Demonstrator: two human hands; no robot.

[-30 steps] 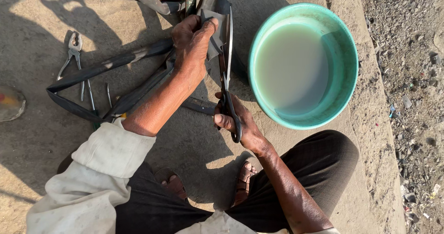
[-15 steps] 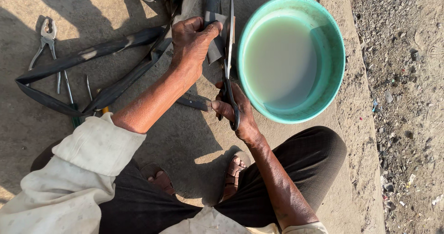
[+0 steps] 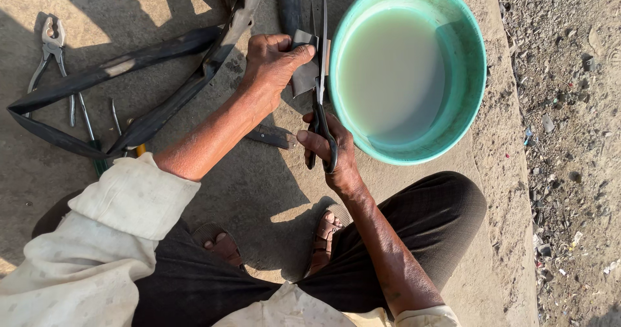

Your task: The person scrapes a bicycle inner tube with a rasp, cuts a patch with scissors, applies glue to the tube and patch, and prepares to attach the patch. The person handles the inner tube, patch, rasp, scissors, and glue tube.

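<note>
Concrete ground (image 3: 259, 191) outdoors, left hand (image 3: 272, 65) pinching rubber patch (image 3: 304, 75), right hand (image 3: 326, 152) gripping scissors (image 3: 321, 87), basin (image 3: 475, 75) beside.

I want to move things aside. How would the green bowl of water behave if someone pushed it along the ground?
The green bowl looks well filled with cloudy water, so it is probably heavy and would likely slosh over the rim if shoved. Its wide, low shape suggests it would hardly tip. On the rough concrete it would likely drag, not glide.

No packages, labels, signs or screens show here, only small, pale scraps of litter (image 3: 548, 123) too tiny to identify, scattered on the gravel at the right.
</note>
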